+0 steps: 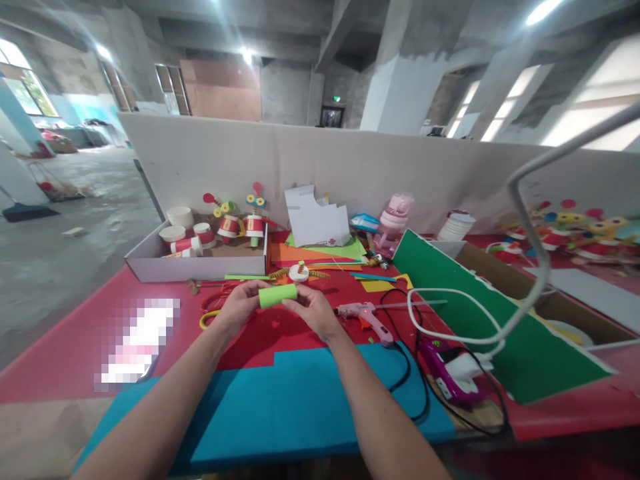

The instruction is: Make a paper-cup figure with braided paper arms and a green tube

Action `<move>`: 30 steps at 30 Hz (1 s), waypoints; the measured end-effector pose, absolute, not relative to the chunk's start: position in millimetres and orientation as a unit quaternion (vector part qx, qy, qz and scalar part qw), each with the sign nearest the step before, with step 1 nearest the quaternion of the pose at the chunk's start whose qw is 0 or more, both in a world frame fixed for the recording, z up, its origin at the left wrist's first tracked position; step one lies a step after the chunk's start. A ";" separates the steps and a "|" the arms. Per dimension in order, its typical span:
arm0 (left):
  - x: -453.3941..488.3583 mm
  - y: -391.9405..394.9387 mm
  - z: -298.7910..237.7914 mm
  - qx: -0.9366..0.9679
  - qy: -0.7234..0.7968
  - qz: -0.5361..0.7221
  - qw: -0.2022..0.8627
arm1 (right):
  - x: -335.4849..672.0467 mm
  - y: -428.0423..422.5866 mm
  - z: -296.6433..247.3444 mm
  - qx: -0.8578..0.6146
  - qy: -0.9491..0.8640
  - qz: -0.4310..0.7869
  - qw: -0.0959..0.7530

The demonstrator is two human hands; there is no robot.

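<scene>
Between my two hands I hold a rolled tube of light green paper (278, 296), lying roughly level above the table. My left hand (244, 300) closes on its left end, and my right hand (314, 311) grips the right end. Just beyond the tube lies a white round disc (299, 273) with coiled paper strips out to both sides and a small piece on top. A pink glue gun (367, 317) with a lit red light rests to the right of my right hand. Scissors with yellow and red handles (210, 319) lie partly hidden behind my left forearm.
A white box (195, 268) at the back left holds paper cups and decorated cup figures. Blue sheets (310, 393) cover the front edge. A green board (480, 320), a white cable (415, 313) and a purple power strip (447, 380) occupy the right. A pink bottle (395, 220) stands behind.
</scene>
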State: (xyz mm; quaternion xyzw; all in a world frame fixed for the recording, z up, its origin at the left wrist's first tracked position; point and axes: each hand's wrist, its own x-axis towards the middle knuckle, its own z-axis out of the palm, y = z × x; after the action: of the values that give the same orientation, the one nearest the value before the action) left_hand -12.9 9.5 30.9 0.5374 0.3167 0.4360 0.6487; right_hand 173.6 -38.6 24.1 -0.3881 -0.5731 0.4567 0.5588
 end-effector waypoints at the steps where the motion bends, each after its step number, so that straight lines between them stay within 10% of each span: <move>1: -12.2 9.8 30.0 0.553 0.331 0.443 0.623 | 174.4 -38.8 25.3 -0.399 -0.556 0.455 0.570; 30: -2.6 1.1 27.3 0.634 0.325 0.424 0.559 | 169.2 -37.8 20.2 -0.367 -0.547 0.529 0.535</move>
State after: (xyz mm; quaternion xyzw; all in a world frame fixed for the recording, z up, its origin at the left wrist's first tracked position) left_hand -2.6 1.1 27.3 0.6339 0.3252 0.4245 0.5589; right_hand 169.2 -37.8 20.2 -0.3674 -0.5465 0.5293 0.5350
